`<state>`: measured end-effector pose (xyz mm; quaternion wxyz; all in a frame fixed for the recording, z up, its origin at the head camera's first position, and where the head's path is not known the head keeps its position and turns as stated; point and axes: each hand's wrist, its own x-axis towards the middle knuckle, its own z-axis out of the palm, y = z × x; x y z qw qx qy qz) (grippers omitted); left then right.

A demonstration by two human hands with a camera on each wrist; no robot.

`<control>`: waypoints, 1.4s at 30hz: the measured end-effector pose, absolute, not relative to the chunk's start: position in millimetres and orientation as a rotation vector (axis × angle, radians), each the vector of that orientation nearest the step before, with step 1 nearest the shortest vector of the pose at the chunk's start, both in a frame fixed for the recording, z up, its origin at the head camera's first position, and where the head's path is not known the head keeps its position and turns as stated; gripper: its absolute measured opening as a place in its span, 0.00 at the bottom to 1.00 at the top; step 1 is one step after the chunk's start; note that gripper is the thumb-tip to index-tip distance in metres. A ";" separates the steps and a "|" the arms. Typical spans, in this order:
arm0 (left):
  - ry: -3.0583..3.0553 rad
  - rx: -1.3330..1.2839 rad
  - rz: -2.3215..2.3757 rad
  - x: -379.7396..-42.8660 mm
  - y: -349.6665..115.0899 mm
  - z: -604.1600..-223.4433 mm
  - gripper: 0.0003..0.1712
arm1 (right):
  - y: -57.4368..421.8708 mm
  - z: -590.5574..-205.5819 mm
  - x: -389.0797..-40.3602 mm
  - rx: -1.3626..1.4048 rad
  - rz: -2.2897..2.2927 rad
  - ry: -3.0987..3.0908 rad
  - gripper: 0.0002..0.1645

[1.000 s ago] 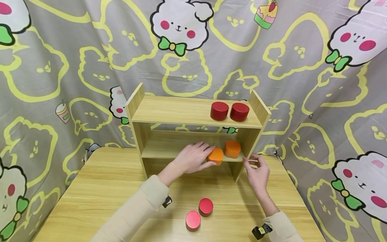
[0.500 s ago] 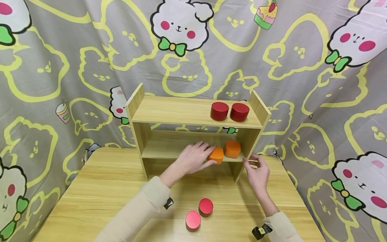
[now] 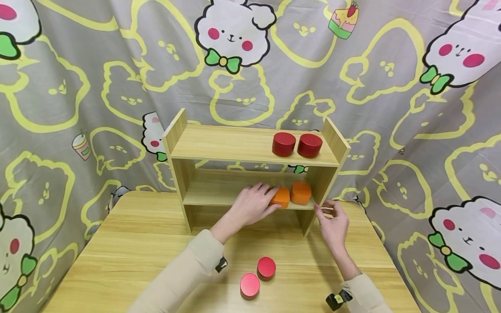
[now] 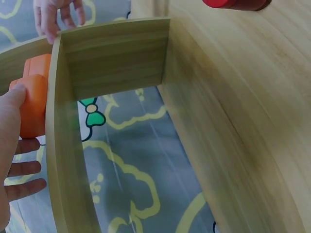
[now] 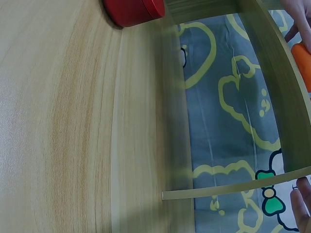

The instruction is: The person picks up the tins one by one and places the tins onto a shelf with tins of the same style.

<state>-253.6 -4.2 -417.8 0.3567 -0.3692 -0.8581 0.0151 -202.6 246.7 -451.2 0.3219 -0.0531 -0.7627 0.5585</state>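
Note:
In the head view, a small wooden shelf unit [image 3: 250,158] stands on the table, with several tins and boxes about it. My left hand [image 3: 254,202] pinches an orange rounded-square box [image 3: 282,198] between thumb and fingers at the front of the middle board. A second orange box [image 3: 300,193] sits right of it, near the side panel. In the left wrist view, the thumb lies on the held orange box [image 4: 33,107], and the other fingers stretch past it. My right hand [image 3: 333,221] holds the front edge of the unit's right side panel with thumb and bent fingers.
Two dark red round tins [image 3: 283,144] stand on the top board, toward its right end. Two more red tins [image 3: 250,286] sit on the wooden table [image 3: 129,243] in front of the unit. A patterned curtain [image 3: 242,87] hangs behind.
My left hand has pushed the orange box slightly back and right, deeper onto the middle board. The right hand stays on the side panel.

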 end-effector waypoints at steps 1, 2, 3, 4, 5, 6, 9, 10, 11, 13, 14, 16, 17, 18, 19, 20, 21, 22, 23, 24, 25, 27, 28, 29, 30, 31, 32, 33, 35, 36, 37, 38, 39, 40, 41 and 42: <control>-2.217 -0.946 0.037 -254.2 -3.8 -418.4 0.31 | 245.4 -448.3 -200.5 -0.129 1.465 -2.003 0.12; -2.219 -0.938 0.038 -254.8 -3.4 -418.9 0.31 | 244.7 -446.5 -199.0 -0.125 1.460 -2.006 0.12; -2.219 -0.932 0.038 -255.3 -3.3 -419.3 0.31 | 244.2 -445.3 -198.0 -0.124 1.458 -2.007 0.12; -2.219 -0.925 0.041 -256.1 -2.9 -419.7 0.31 | 244.0 -444.7 -197.4 -0.126 1.456 -2.009 0.12; -2.220 -0.920 0.043 -256.7 -2.6 -420.1 0.31 | 244.1 -444.8 -197.5 -0.129 1.457 -2.010 0.12; -2.223 -0.914 0.047 -257.7 -2.3 -420.5 0.31 | 244.0 -445.1 -197.9 -0.141 1.462 -2.009 0.12; -2.228 -0.899 0.060 -259.2 -1.7 -421.0 0.31 | 244.9 -448.1 -200.6 -0.168 1.475 -2.008 0.12; -2.232 -0.893 0.064 -259.9 -1.4 -421.2 0.32 | 245.5 -449.5 -201.8 -0.174 1.477 -2.009 0.12; -2.235 -0.888 0.065 -260.5 -1.1 -421.3 0.32 | 246.1 -451.0 -202.9 -0.177 1.478 -2.009 0.12; -2.241 -0.880 0.060 -261.8 -0.6 -421.6 0.32 | 246.8 -453.0 -204.3 -0.181 1.478 -2.008 0.12; -2.245 -0.877 0.055 -262.4 -0.3 -421.8 0.32 | 246.9 -453.4 -204.6 -0.181 1.477 -2.006 0.12; -2.251 -0.873 0.040 -263.5 -0.1 -422.2 0.32 | 246.6 -452.9 -204.4 -0.177 1.479 -2.003 0.12; -2.252 -0.872 0.030 -264.2 -0.1 -422.7 0.32 | 246.3 -452.1 -203.9 -0.173 1.479 -2.000 0.12; -2.252 -0.872 0.020 -264.7 -0.2 -423.1 0.32 | 245.8 -451.1 -203.3 -0.168 1.480 -1.997 0.12; -2.252 -0.871 0.014 -264.9 -0.4 -423.3 0.32 | 245.3 -449.9 -202.5 -0.164 1.481 -1.995 0.12; -2.251 -0.869 0.009 -265.3 -0.4 -423.7 0.32 | 244.9 -448.8 -201.7 -0.159 1.480 -1.994 0.12; -2.251 -0.867 0.006 -265.8 -0.4 -424.2 0.32 | 244.5 -447.7 -201.0 -0.156 1.481 -1.993 0.12; -2.252 -0.866 0.005 -266.0 -0.4 -424.3 0.32 | 244.0 -446.6 -200.2 -0.153 1.481 -1.992 0.12; -2.252 -0.864 0.006 -266.3 -0.3 -424.5 0.32 | 243.6 -445.7 -199.5 -0.152 1.481 -1.992 0.11; -2.255 -0.862 0.010 -266.4 -0.2 -424.3 0.32 | 243.3 -444.9 -198.9 -0.152 1.482 -1.993 0.11; -2.258 -0.860 0.013 -266.6 0.0 -424.3 0.32 | 243.1 -444.5 -198.5 -0.152 1.481 -1.995 0.11; -2.264 -0.857 0.017 -267.3 0.4 -424.7 0.32 | 243.0 -444.1 -198.1 -0.153 1.483 -1.997 0.11; -2.265 -0.854 0.015 -267.4 0.4 -424.7 0.32 | 243.1 -444.3 -198.1 -0.154 1.485 -1.997 0.11; -2.266 -0.852 0.013 -267.7 0.5 -424.9 0.32 | 243.4 -444.6 -198.2 -0.156 1.486 -1.997 0.11; -2.264 -0.850 0.012 -267.7 0.6 -425.0 0.32 | 243.7 -445.1 -198.5 -0.157 1.487 -1.998 0.11; -2.263 -0.847 0.008 -267.3 0.3 -425.2 0.33 | 244.1 -445.8 -198.9 -0.159 1.489 -1.998 0.11; -2.264 -0.843 0.006 -266.9 0.0 -425.2 0.33 | 244.5 -446.7 -199.4 -0.162 1.491 -1.999 0.12; -2.264 -0.840 0.006 -265.9 -0.5 -424.8 0.33 | 245.0 -447.6 -200.1 -0.165 1.494 -2.000 0.12; -2.258 -0.836 0.003 -263.8 -2.0 -424.0 0.33 | 246.0 -449.8 -201.5 -0.171 1.496 -2.001 0.12; -2.251 -0.834 0.006 -262.5 -3.0 -423.4 0.33 | 245.7 -449.2 -200.9 -0.167 1.492 -2.004 0.12; -2.244 -0.833 0.007 -260.9 -4.2 -422.7 0.33 | 245.4 -448.7 -200.4 -0.164 1.490 -2.004 0.12; -2.237 -0.834 0.007 -259.3 -5.5 -421.9 0.33 | 245.2 -448.2 -200.1 -0.162 1.489 -2.003 0.12; -2.224 -0.837 0.004 -257.7 -6.9 -421.4 0.33 | 245.3 -448.6 -200.4 -0.163 1.489 -2.003 0.12; -2.211 -0.839 0.003 -256.1 -8.5 -420.9 0.34 | 245.8 -450.1 -201.4 -0.165 1.486 -2.004 0.12; -2.200 -0.841 0.003 -254.3 -10.0 -420.7 0.34 | 246.9 -452.5 -203.0 -0.169 1.481 -2.007 0.12; -2.192 -0.845 0.000 -252.3 -11.8 -420.4 0.34 | 248.4 -455.4 -205.0 -0.175 1.476 -2.010 0.12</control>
